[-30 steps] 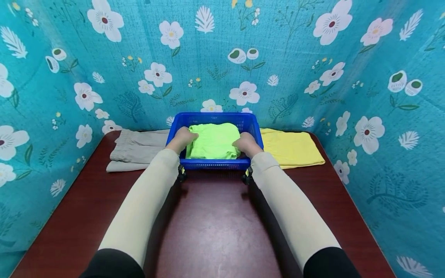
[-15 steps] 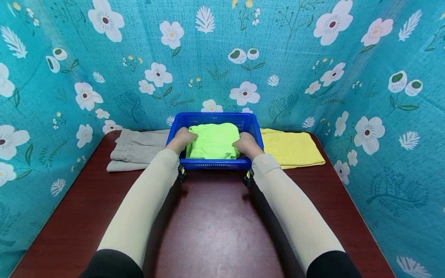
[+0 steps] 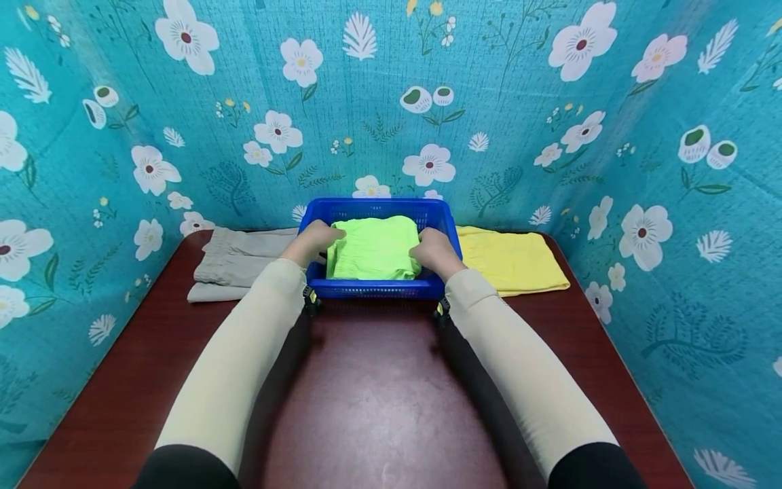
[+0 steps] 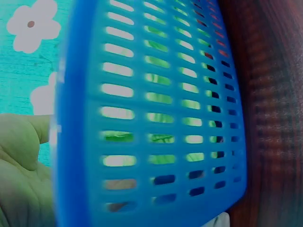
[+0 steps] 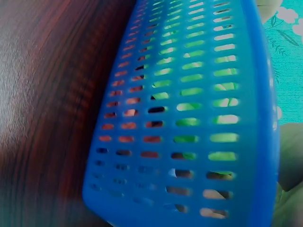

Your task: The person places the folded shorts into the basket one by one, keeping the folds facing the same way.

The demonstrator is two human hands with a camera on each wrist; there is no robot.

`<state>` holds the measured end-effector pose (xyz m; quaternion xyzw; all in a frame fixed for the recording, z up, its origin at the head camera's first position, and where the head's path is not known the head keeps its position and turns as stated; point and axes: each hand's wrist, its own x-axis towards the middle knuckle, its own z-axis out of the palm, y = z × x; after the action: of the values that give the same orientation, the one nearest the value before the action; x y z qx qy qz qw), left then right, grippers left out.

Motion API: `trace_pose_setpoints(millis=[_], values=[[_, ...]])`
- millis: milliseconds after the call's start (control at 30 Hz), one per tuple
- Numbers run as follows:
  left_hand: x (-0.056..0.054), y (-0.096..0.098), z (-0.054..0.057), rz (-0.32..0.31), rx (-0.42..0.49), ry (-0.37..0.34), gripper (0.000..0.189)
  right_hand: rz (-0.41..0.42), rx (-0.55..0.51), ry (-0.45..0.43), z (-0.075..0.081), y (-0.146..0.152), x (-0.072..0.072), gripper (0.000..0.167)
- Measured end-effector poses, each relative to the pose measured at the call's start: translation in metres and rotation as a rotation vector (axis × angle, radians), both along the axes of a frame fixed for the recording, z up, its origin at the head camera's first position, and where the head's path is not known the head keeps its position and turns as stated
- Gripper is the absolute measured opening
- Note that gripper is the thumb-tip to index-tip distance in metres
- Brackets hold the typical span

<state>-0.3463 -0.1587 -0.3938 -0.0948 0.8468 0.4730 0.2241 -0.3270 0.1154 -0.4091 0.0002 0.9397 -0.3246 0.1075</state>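
Note:
A blue perforated plastic basket point(image 3: 379, 292) stands at the table's far side, and a folded bright green garment point(image 3: 375, 248) lies in it. My left hand point(image 3: 313, 242) is at the basket's left side, thumb stretched toward the garment's edge; its other fingers are mostly hidden. Opposite, my right hand point(image 3: 437, 251) reaches over the right rim with its fingertips at the garment's right edge. The basket wall point(image 4: 142, 99) fills the left wrist view, with my left palm point(image 4: 21, 175) beside it. Green fabric shows through the slots in both wrist views.
Folded grey clothing point(image 3: 238, 261) lies left of the basket. On the right is a folded yellow garment point(image 3: 510, 261). A flowered blue cloth point(image 3: 379, 102) hangs behind and along both sides of the dark reddish table point(image 3: 379, 380).
Both hands have drawn slightly apart, the left hand toward the left and the right hand a little to the right. The green garment and the basket have stayed in place.

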Motion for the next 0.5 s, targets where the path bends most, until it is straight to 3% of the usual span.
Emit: trace_pose_setpoints(millis=[267,400,500], values=[[0.006,0.004,0.013,-0.02,-0.046,-0.004,0.06,0.035,-0.014,-0.004,0.008,0.006,0.003,0.043],[0.011,0.006,0.021,-0.04,-0.079,0.011,0.066,0.036,-0.032,-0.014,0.014,0.009,0.009,0.013],[0.014,0.006,0.022,-0.045,-0.089,0.035,0.054,0.033,-0.068,-0.031,0.018,0.011,0.013,0.046]])
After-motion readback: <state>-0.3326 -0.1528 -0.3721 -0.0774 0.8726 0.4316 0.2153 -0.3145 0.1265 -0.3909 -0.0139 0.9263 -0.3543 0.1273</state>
